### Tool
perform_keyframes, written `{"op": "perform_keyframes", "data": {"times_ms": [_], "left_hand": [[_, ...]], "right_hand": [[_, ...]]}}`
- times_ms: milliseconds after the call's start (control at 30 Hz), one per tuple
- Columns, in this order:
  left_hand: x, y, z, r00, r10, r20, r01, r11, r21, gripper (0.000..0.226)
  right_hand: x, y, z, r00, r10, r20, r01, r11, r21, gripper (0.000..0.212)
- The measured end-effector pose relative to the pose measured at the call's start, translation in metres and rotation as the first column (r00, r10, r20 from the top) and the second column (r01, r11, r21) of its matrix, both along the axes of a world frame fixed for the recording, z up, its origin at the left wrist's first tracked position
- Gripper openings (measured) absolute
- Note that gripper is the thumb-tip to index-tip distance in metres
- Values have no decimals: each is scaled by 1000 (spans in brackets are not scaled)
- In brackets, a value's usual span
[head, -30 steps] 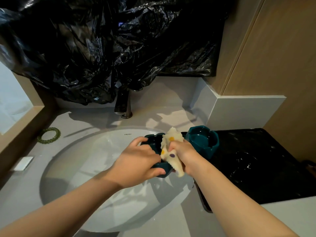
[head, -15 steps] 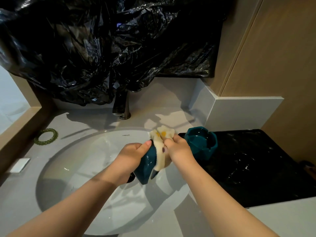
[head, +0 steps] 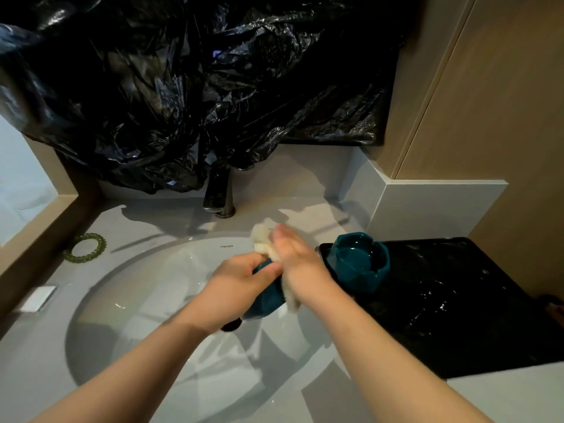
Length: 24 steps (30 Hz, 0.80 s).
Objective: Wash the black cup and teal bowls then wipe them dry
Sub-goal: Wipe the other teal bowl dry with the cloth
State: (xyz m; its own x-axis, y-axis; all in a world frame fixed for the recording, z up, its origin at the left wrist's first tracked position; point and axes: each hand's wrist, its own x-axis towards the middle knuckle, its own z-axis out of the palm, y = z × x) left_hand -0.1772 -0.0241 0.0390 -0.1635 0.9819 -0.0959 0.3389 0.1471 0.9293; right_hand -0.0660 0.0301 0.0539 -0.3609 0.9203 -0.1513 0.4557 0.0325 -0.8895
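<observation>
Head view. Left hand (head: 241, 288) is gripping a teal bowl (head: 268, 296) over the right half of the sink (head: 137, 285), fingers curled round its near side. The bowl is lying tipped on its side, mouth facing right toward the other hand. Right hand (head: 300, 267) is holding a pale cloth (head: 264, 239), fingers folded over it and pressing it against the bowl's right face; loose cloth is sticking out above and below the hand. By my reading, drying is under way, with the right hand nearer the wiping surface.

Second bowl (head: 360, 261) is standing upright on the left end of the black tray (head: 457, 300), just beside the right wrist. Black cup: cannot make it out. Tap (head: 219, 193) is at the worktop's (head: 45, 346) back edge.
</observation>
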Motion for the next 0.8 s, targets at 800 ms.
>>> {"op": "perform_keyframes", "data": {"times_ms": [800], "left_hand": [[9, -4, 5, 511, 202, 835, -182, 975, -124, 43]], "right_hand": [[20, 6, 4, 725, -417, -548, 17, 806, -592, 43]]}}
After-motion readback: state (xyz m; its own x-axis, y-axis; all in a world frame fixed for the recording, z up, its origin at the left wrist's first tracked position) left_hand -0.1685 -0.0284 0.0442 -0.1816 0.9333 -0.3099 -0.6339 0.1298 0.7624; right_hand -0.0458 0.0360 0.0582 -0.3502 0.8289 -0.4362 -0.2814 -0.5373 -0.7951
